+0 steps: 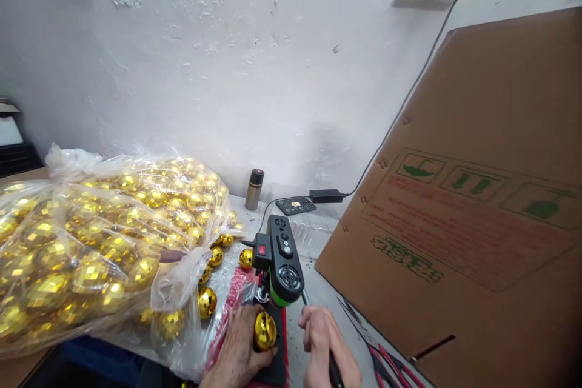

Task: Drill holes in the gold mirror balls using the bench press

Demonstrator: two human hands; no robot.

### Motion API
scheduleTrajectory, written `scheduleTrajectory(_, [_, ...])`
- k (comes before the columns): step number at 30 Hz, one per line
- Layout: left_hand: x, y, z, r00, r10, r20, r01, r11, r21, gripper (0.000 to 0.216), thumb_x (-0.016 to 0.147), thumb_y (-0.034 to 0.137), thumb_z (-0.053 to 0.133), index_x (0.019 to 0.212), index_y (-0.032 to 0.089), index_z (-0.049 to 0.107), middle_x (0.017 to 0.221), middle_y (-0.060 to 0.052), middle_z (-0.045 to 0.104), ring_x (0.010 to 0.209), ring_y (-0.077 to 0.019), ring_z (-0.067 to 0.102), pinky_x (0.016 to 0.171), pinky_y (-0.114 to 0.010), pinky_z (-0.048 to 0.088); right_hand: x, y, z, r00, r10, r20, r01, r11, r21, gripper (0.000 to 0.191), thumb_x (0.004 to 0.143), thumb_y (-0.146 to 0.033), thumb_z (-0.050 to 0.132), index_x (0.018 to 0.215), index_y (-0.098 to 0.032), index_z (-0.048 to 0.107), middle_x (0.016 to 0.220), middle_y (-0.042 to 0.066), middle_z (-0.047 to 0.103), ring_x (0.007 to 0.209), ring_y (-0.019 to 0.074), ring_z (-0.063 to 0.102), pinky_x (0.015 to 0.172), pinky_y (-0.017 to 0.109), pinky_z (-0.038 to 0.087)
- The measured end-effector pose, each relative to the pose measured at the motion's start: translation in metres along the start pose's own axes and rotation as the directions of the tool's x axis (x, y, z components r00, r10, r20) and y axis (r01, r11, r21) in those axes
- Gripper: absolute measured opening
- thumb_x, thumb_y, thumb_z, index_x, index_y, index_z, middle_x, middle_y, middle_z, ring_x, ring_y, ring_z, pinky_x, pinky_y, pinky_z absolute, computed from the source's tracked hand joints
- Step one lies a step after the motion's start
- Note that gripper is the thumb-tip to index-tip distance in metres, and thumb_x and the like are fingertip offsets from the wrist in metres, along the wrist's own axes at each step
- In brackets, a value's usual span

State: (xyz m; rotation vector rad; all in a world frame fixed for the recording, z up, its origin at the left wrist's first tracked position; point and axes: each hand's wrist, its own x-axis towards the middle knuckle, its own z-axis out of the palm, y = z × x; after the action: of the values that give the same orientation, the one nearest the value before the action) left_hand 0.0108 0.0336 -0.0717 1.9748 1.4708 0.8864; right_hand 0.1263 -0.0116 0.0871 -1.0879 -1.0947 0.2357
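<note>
My left hand [239, 345] curls around a gold mirrored ball [265, 331], its fingers on the left side and the thumb below. The ball rests on the dark base [276, 370] of a small black and green bench drill [286, 254]; the drill's head hangs over it and hides its tip. My right hand [328, 345] is closed around the lever [335, 371] at the machine's right, with a thin rod running from the head toward the fist. More gold balls [207, 302] lie loose to the left of my left hand.
A large clear bag [113, 236] full of gold balls fills the left. A tall cardboard box [473, 163] leans in at right, with red-handled pliers [386, 364] before it. Behind the machine are a spray-like bottle [254, 189], a phone-shaped panel [296, 205] and a power adapter [326, 196].
</note>
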Motion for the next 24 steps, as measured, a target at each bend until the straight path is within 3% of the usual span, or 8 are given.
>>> scheduleTrajectory(3, [-0.021,-0.021,0.002,0.988,0.153,0.030,-0.155,0.982,0.108,0.080,0.067,0.035,0.093,0.141,0.020,0.067,0.128,-0.017,0.079,0.116,-0.0397,0.074,0.100,-0.052,0.060,0.013,0.002,-0.007,0.983,-0.126,0.134,0.129,0.991,-0.016,0.041,0.112,-0.033,0.050,0.073,-0.022,0.059,0.065,-0.003,0.053,0.054,0.0119,0.049,0.052,0.026,0.038])
scheduleTrajectory(5, [-0.033,-0.034,-0.004,0.959,0.281,-0.037,-0.266,0.938,0.224,0.096,0.062,0.051,0.097,0.146,0.019,0.063,0.132,-0.021,0.077,0.118,-0.0437,0.073,0.098,-0.054,0.061,0.012,0.006,-0.008,0.971,-0.191,0.143,0.194,0.981,-0.009,0.038,0.113,-0.026,0.049,0.076,-0.022,0.060,0.066,-0.003,0.054,0.056,0.0115,0.052,0.054,0.024,0.040])
scheduleTrajectory(8, [-0.033,-0.038,-0.036,0.907,0.359,-0.222,-0.240,0.871,0.428,0.076,0.090,0.053,0.078,0.155,0.021,0.055,0.145,-0.021,0.071,0.128,-0.0407,0.069,0.104,-0.054,0.059,0.004,0.007,-0.005,0.963,-0.248,0.108,0.248,0.969,0.013,0.036,0.112,-0.020,0.048,0.079,-0.021,0.061,0.069,-0.002,0.055,0.062,0.0121,0.057,0.058,0.023,0.043])
scheduleTrajectory(10, [-0.020,-0.030,-0.069,0.916,0.268,-0.298,-0.072,0.841,0.536,0.045,0.103,0.035,0.058,0.146,0.021,0.063,0.139,-0.019,0.075,0.124,-0.0373,0.071,0.106,-0.052,0.057,0.001,0.004,-0.002,0.962,-0.260,0.087,0.259,0.965,0.023,0.037,0.112,-0.020,0.048,0.076,-0.022,0.058,0.069,-0.002,0.055,0.063,0.0119,0.056,0.060,0.024,0.043])
scheduleTrajectory(13, [0.008,-0.014,-0.111,0.975,-0.146,-0.165,0.217,0.771,0.599,0.036,0.106,0.026,0.043,0.122,0.014,0.073,0.117,-0.025,0.080,0.113,-0.0405,0.076,0.102,-0.053,0.056,0.001,-0.003,-0.002,0.966,-0.244,0.085,0.244,0.970,0.014,0.037,0.112,-0.020,0.048,0.076,-0.022,0.057,0.070,-0.003,0.054,0.061,0.0109,0.053,0.058,0.023,0.042])
scheduleTrajectory(17, [0.023,-0.007,-0.124,0.960,-0.269,-0.074,0.262,0.777,0.572,0.035,0.104,0.035,0.050,0.113,0.010,0.072,0.095,-0.024,0.080,0.096,-0.0423,0.079,0.089,-0.052,0.060,0.001,-0.006,-0.005,0.968,-0.220,0.119,0.224,0.975,-0.018,0.035,0.112,-0.022,0.047,0.079,-0.022,0.058,0.072,-0.003,0.056,0.059,0.0105,0.050,0.055,0.023,0.040])
scheduleTrajectory(20, [0.019,-0.008,-0.113,0.964,-0.265,0.017,0.220,0.833,0.508,0.033,0.099,0.038,0.057,0.118,0.014,0.070,0.109,-0.022,0.081,0.098,-0.0390,0.080,0.088,-0.048,0.060,-0.001,-0.005,-0.006,0.972,-0.197,0.129,0.202,0.979,-0.025,0.034,0.112,-0.023,0.047,0.080,-0.022,0.058,0.073,-0.003,0.057,0.059,0.0105,0.049,0.055,0.023,0.040])
scheduleTrajectory(24, [0.014,-0.001,-0.096,0.985,-0.143,0.099,0.144,0.990,-0.001,0.045,0.096,0.045,0.058,0.133,0.020,0.062,0.124,-0.012,0.078,0.111,-0.0318,0.077,0.101,-0.045,0.059,0.004,-0.012,-0.005,0.973,-0.178,0.144,0.184,0.983,-0.029,0.036,0.113,-0.024,0.046,0.078,-0.022,0.056,0.072,-0.003,0.056,0.059,0.0106,0.049,0.055,0.024,0.040])
